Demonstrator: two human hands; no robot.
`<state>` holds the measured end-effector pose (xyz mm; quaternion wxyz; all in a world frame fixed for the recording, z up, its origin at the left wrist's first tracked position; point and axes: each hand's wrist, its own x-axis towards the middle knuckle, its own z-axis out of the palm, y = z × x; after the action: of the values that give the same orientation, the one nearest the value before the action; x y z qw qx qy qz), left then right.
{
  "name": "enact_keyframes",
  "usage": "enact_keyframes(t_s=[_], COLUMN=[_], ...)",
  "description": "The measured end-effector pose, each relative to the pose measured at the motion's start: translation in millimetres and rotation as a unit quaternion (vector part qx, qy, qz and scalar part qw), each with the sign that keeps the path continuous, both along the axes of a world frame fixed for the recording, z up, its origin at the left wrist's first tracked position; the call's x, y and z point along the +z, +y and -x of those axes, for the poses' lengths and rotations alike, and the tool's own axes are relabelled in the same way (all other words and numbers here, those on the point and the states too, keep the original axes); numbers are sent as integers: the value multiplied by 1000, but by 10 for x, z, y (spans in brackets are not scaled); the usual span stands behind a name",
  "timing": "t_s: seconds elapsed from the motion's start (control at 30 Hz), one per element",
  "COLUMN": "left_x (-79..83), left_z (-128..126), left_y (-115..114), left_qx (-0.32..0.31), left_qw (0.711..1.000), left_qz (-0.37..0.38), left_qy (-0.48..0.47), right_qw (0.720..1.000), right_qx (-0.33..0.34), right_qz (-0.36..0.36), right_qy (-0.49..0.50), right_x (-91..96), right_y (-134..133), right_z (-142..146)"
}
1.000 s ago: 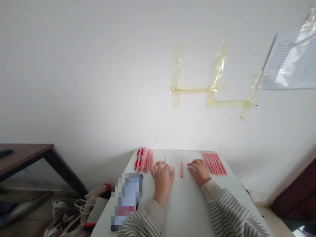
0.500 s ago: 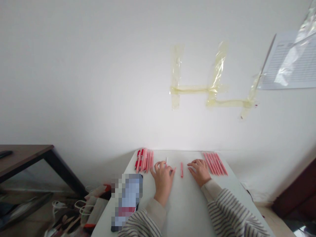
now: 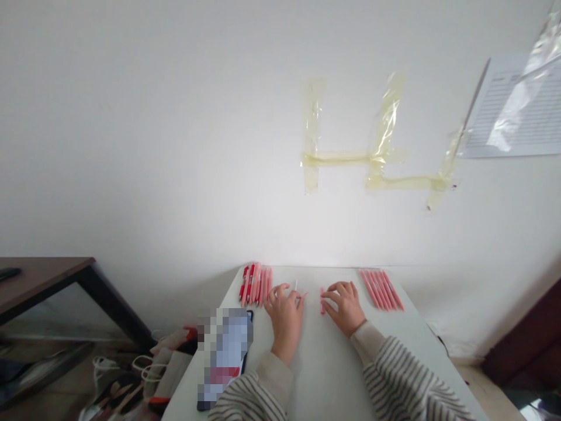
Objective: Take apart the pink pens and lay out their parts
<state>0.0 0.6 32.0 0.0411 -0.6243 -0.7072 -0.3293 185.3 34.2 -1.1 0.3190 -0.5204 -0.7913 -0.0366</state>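
My left hand (image 3: pixel 286 320) is closed in a pinch, and a small pink piece (image 3: pixel 305 294) with a pointed end sticks out from its fingertips. Just beyond these fingers is a thin white stick (image 3: pixel 296 285), its lower part hidden by the hand. My right hand (image 3: pixel 346 308) has its thumb and forefinger closed on a short pink pen barrel (image 3: pixel 322 310), which lies upright in the view on the white table (image 3: pixel 333 374). To the left lies a row of pink and red pens (image 3: pixel 256 286). Several pink pens (image 3: pixel 382 290) lie side by side on the right.
A phone (image 3: pixel 234 351), mostly blurred, lies at the table's left edge. Behind the table rises a white wall (image 3: pixel 175 146) with yellowed tape strips. A dark brown desk (image 3: pixel 44 280) stands at left, with bags (image 3: pixel 170 362) on the floor.
My right hand has moved left, from beside the right-hand pens to the pink pen barrel, and taken hold of it. My left hand has shifted slightly left.
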Motion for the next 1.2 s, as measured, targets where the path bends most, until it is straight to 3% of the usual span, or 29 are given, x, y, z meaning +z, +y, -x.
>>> enact_keyframes(t_s=[0.23, 0.53, 1.2], left_x=[17, 1, -78], left_z=[7, 15, 74], left_y=[6, 18, 60], left_qx=[10, 14, 18], left_qw=[1000, 1000, 1000], left_qz=[-3, 0, -25], left_qy=[1, 3, -5], right_qw=[1000, 1000, 994], right_qx=[11, 6, 21], right_qz=[6, 9, 104], right_qy=[-24, 3, -9], right_x=[64, 181, 241], right_y=[-104, -10, 103], right_z=[151, 219, 349])
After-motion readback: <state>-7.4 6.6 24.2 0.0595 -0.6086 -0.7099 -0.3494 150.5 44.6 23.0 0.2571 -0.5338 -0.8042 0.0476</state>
